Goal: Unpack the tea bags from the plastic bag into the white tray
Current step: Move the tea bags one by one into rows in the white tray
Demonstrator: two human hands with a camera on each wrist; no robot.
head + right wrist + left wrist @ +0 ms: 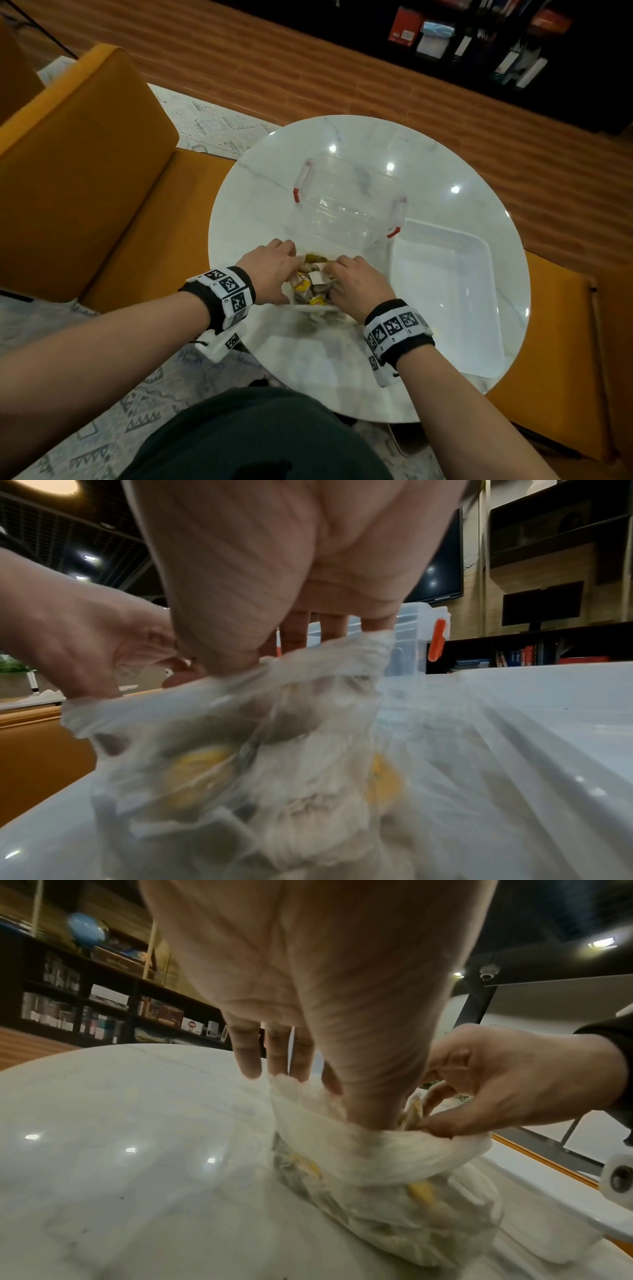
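Observation:
A thin clear plastic bag (pixel 310 310) (pixel 394 1172) (pixel 240 764) stands on the round white table (pixel 267 192), its mouth spread wide. Inside lie several tea bags (pixel 305 286) with yellow tags (pixel 195 761). My left hand (pixel 274 270) (pixel 329 1085) grips the bag's left rim, thumb inside the mouth. My right hand (pixel 356 284) (pixel 274 653) pinches the right rim, fingers curled over the edge. The white tray (pixel 479 274) (pixel 531 723) sits right of the bag, with nothing visible in it.
A clear storage box (pixel 346 205) with red latches stands just behind the bag, touching the tray's far-left corner. An orange sofa (pixel 85 171) lies to the left and an orange bench (pixel 561 394) to the right. Dark bookshelves (pixel 479 41) line the far wall.

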